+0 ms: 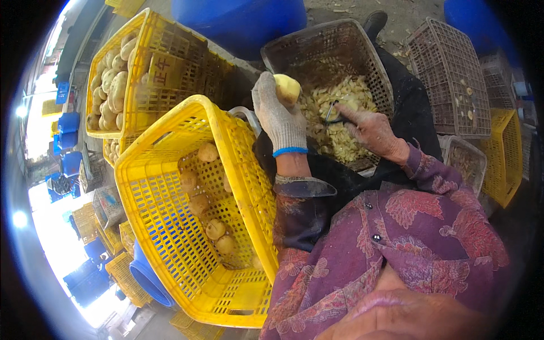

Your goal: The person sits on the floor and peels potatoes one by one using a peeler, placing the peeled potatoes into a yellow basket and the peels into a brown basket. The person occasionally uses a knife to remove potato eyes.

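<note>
A partly peeled potato (pixel 287 89) is held in my left hand (pixel 278 112), which wears a knitted work glove with a blue cuff. Its bared side is pale yellow, and a brownish patch of skin shows on the lower part. My bare right hand (pixel 374 129) grips a peeler (pixel 331 113), its blade end a short way from the potato and not touching it. Beneath both hands, a heap of potato peelings (pixel 340 136) fills part of a dirty plastic crate (pixel 314 49) that stands tilted between my legs.
On the left, a yellow crate (pixel 238 195) contains several unpeeled potatoes (pixel 215 229). Behind it, a stacked yellow crate (pixel 170 68) is full of potatoes (pixel 111 89). A blue drum (pixel 242 21) stands ahead; a grimy crate (pixel 446 85) and another yellow crate (pixel 503 157) are right.
</note>
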### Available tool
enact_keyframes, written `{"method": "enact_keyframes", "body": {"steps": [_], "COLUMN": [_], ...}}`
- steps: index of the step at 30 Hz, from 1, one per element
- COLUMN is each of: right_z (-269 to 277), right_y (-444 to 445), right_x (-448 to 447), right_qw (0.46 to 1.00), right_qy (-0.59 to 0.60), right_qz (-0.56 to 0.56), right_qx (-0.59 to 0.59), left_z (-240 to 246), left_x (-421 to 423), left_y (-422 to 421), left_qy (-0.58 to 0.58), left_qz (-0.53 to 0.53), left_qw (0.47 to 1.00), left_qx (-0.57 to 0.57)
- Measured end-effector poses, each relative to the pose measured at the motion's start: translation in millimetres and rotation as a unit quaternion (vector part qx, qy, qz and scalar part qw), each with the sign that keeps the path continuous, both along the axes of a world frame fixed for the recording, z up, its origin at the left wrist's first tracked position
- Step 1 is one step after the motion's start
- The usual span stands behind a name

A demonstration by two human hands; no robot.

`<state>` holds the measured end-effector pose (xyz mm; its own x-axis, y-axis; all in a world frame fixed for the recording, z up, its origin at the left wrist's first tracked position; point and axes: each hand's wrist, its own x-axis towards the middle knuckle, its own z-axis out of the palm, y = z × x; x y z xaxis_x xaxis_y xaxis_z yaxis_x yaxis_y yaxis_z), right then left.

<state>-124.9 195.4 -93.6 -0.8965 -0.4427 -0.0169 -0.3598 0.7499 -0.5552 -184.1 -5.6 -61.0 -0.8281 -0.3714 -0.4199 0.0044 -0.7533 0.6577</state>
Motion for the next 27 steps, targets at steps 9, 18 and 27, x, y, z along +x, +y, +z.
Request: {"method": "enact_keyframes", "body": {"steps": [9,18,27], "right_z": [42,44,26], "right_y": [-45,-52,-77], "right_x": [-33,-28,-15], "right_qw": [0.963,0.959,0.964], "right_qy": [0.099,0.061,0.166], "right_qz": [-0.037,-0.036,-0.081], "right_qx": [-0.248,-0.273,-0.191], "left_z": [-4,2,-26], "left_x": [3,9,10], "left_y": [2,6,18], "left_qy": [0.032,0.070,0.008], "left_qz": [-0.060,-0.044,0.036], "left_qw": [0.989,0.983,0.994], "left_qx": [0.133,0.162,0.104]}}
